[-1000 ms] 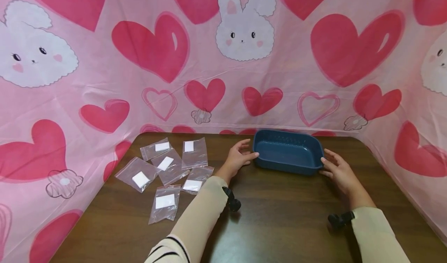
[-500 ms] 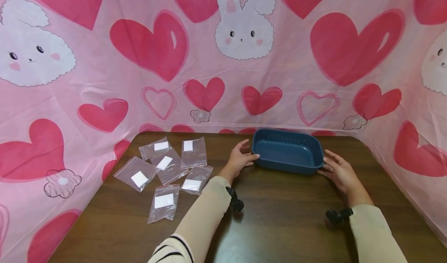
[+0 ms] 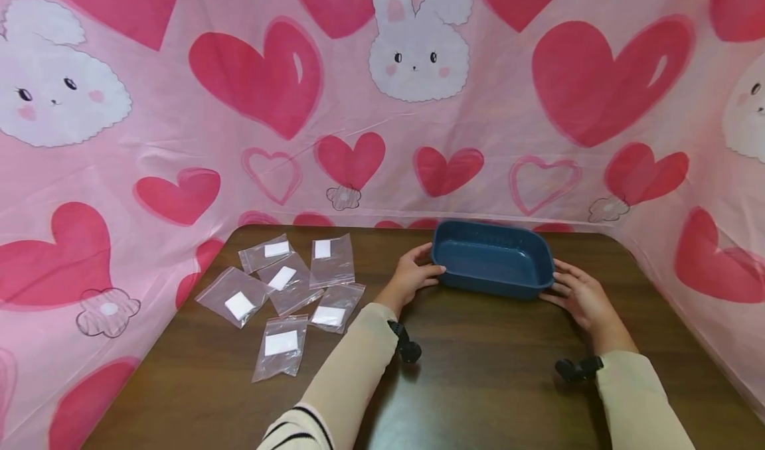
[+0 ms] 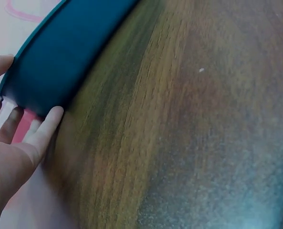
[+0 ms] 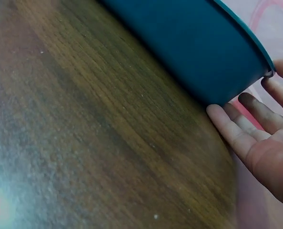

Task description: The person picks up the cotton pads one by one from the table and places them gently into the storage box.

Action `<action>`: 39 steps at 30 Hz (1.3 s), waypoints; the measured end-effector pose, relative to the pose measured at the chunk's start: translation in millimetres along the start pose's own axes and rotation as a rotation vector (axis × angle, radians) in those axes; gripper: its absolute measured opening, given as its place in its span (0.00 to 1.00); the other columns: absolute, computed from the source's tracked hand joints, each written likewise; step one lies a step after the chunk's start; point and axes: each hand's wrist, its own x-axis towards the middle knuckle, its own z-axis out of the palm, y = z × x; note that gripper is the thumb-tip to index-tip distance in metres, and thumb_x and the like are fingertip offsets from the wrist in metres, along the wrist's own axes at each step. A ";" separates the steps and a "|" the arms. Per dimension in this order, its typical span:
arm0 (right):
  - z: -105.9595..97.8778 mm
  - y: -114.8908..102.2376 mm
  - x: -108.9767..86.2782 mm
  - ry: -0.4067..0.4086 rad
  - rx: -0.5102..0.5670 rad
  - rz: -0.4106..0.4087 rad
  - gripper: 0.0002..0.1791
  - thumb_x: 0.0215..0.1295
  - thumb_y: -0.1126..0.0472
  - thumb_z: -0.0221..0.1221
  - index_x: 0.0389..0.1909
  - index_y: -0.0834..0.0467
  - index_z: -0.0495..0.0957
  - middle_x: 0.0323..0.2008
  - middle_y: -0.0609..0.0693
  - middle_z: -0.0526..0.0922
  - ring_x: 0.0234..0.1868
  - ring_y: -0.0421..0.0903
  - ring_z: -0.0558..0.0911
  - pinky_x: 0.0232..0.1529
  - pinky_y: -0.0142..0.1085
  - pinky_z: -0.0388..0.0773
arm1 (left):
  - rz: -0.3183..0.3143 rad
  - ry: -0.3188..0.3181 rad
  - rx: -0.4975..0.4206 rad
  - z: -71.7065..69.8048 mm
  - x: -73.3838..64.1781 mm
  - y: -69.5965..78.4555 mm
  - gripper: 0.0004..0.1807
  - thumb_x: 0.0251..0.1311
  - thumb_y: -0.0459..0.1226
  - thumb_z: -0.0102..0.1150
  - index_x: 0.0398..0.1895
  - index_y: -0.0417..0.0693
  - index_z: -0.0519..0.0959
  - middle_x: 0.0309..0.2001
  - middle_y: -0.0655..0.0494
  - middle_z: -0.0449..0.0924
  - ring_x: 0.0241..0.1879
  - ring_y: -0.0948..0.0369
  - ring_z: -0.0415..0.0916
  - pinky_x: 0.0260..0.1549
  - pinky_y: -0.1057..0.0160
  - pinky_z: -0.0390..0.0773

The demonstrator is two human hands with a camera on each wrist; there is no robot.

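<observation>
A dark blue rectangular plastic bin (image 3: 493, 264) sits at the back of the wooden table, its inside bare. At its left end my left hand (image 3: 412, 274) holds it, thumb at the rim and fingers against the end wall. My right hand (image 3: 586, 297) holds the opposite end the same way, with fingers spread. In the left wrist view, the little finger of the left hand (image 4: 17, 152) reaches the bin's lower corner. The right wrist view shows the right hand's (image 5: 270, 143) fingertips along the bin's (image 5: 194, 52) end and bottom edge.
Several clear zip bags (image 3: 332, 267), each with a white piece inside, lie on the left of the brown table (image 3: 478, 383). A pink cloth (image 3: 358, 111) with hearts and rabbits hangs behind and at both sides. Each wrist wears a black strapped camera (image 3: 576, 370).
The left hand's fingers have closed in on the bin's left end. The right hand's fingers have shifted slightly lower along its end. The bin and bags stay in place.
</observation>
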 end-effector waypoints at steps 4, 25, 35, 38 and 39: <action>-0.1 -0.2 -2.9 -0.022 -0.008 -0.027 0.19 0.74 0.72 0.46 0.56 0.56 0.79 0.47 0.46 0.85 0.43 0.47 0.85 0.38 0.45 0.83 | 0.006 0.000 -0.011 1.0 -1.7 -0.7 0.38 0.52 0.21 0.66 0.69 0.41 0.67 0.63 0.41 0.69 0.47 0.52 0.80 0.44 0.47 0.80; 15.2 -2.9 -14.2 -0.070 -0.051 -0.061 0.18 0.73 0.71 0.48 0.59 0.57 0.77 0.50 0.46 0.83 0.44 0.48 0.85 0.40 0.44 0.83 | 0.037 -0.023 -0.026 -13.7 -25.3 2.6 0.37 0.53 0.21 0.66 0.68 0.42 0.68 0.64 0.41 0.69 0.57 0.48 0.75 0.45 0.49 0.80; 20.8 -0.9 -19.9 -0.083 -0.118 -0.056 0.19 0.74 0.70 0.48 0.61 0.57 0.75 0.51 0.46 0.83 0.46 0.47 0.85 0.42 0.45 0.83 | 0.049 -0.016 -0.034 -19.9 -44.3 2.8 0.37 0.52 0.21 0.66 0.67 0.40 0.68 0.63 0.40 0.69 0.56 0.45 0.76 0.44 0.49 0.80; 22.0 -1.1 -21.0 -0.087 -0.124 -0.057 0.19 0.74 0.70 0.47 0.61 0.58 0.75 0.50 0.46 0.83 0.46 0.47 0.85 0.42 0.45 0.83 | 0.050 -0.011 -0.030 -20.4 -47.2 3.8 0.36 0.52 0.21 0.66 0.67 0.41 0.68 0.63 0.40 0.70 0.54 0.46 0.77 0.44 0.49 0.79; 22.6 -1.2 -21.1 -0.087 -0.125 -0.059 0.19 0.74 0.70 0.47 0.61 0.58 0.74 0.50 0.46 0.83 0.46 0.47 0.85 0.42 0.45 0.83 | 0.052 -0.011 -0.029 -20.8 -48.1 4.4 0.36 0.52 0.21 0.66 0.67 0.41 0.68 0.63 0.40 0.70 0.54 0.46 0.77 0.44 0.49 0.79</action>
